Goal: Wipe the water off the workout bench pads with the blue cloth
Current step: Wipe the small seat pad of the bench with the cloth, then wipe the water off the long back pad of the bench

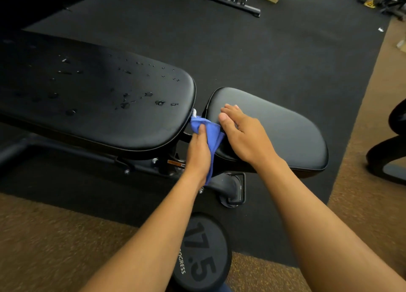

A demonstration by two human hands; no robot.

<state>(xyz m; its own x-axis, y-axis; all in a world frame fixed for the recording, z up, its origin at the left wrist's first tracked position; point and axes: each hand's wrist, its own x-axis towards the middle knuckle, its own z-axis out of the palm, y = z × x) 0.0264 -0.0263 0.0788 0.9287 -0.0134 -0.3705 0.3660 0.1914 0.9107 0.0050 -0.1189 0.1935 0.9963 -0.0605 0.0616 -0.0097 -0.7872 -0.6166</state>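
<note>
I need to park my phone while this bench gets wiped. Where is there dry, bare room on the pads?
The far end of the seat pad, beyond the right hand, looks bare and dry. The long back pad is dotted with water drops. The gap between the pads is crowded: the left hand holds the blue cloth there.

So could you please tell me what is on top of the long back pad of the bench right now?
Scattered water droplets sit on the long back pad, mostly across its middle and toward its rounded end. Its far left part is too dark to judge.
</note>
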